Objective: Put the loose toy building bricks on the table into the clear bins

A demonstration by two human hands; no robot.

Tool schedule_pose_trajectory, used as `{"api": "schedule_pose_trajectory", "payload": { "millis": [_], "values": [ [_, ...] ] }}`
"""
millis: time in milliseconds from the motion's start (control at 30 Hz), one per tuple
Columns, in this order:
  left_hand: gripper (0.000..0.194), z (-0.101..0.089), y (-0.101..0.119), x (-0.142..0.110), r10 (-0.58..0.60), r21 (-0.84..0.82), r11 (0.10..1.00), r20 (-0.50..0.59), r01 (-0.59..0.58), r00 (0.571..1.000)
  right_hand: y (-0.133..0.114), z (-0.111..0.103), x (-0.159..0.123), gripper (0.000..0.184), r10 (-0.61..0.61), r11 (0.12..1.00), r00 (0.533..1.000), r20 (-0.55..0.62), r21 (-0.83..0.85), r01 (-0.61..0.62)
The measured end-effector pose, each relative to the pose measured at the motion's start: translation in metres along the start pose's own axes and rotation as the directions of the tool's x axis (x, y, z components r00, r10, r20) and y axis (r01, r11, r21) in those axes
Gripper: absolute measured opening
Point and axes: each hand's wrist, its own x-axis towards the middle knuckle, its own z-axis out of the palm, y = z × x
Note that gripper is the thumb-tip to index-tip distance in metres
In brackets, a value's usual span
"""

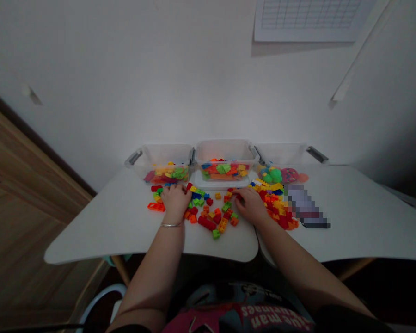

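My left hand (176,199), with a silver bangle on its wrist, lies palm down over loose toy bricks, fingers apart. A red brick (189,187) is by its fingertips, and the bricks beneath are partly hidden. To the right, my right hand (251,202) has its thumb and fingers bent together at a small red brick (230,190). Between the hands several bricks are scattered, among them a green brick (216,234), a yellow brick (223,225) and a long red piece (207,223). A flat orange piece (156,207) lies left of my left hand.
Clear bins stand along the wall: a left bin (166,152), a middle bin (228,149) on a white lid (197,181), and a right bin (282,155), with colourful pieces. A yellow-and-orange brick pile (280,210) lies beside a blurred phone-like object (307,206). Two white tables (100,226) meet here.
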Motion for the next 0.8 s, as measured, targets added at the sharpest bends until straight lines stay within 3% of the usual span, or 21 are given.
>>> {"api": "schedule_pose_trajectory", "payload": {
  "millis": [200, 300, 400, 500, 667, 800],
  "values": [
    [0.025, 0.002, -0.001, 0.0, 0.019, -0.037, 0.999, -0.065, -0.022, 0.998, 0.0, -0.001, 0.0, 0.029, 0.008, 1.0, 1.0, 0.008, -0.011, -0.008],
    [0.02, 0.006, -0.004, 0.005, 0.071, -0.195, 0.977, -0.095, -0.088, 0.993, -0.001, -0.001, 0.0, 0.028, 0.011, 1.0, 1.0, 0.015, -0.012, -0.011],
    [0.011, 0.011, -0.007, 0.011, 0.115, -0.456, 0.867, -0.206, -0.199, 0.972, -0.001, -0.002, 0.0, 0.027, 0.01, 1.0, 1.0, 0.016, -0.012, -0.01],
    [0.015, 0.014, -0.007, 0.013, 0.142, -0.615, 0.723, -0.311, -0.313, 0.94, -0.001, -0.002, 0.001, 0.027, 0.015, 1.0, 1.0, 0.021, -0.01, -0.015],
    [0.026, 0.017, 0.003, 0.007, 0.295, -0.785, 0.502, -0.241, -0.365, 0.924, -0.002, -0.002, 0.001, 0.029, 0.039, 0.999, 0.999, 0.022, 0.01, -0.039],
    [0.027, 0.014, 0.018, -0.005, 0.408, -0.797, 0.477, -0.171, -0.369, 0.897, -0.001, -0.002, 0.002, 0.029, 0.052, 0.997, 0.999, 0.015, 0.048, -0.052]
  ]
}}
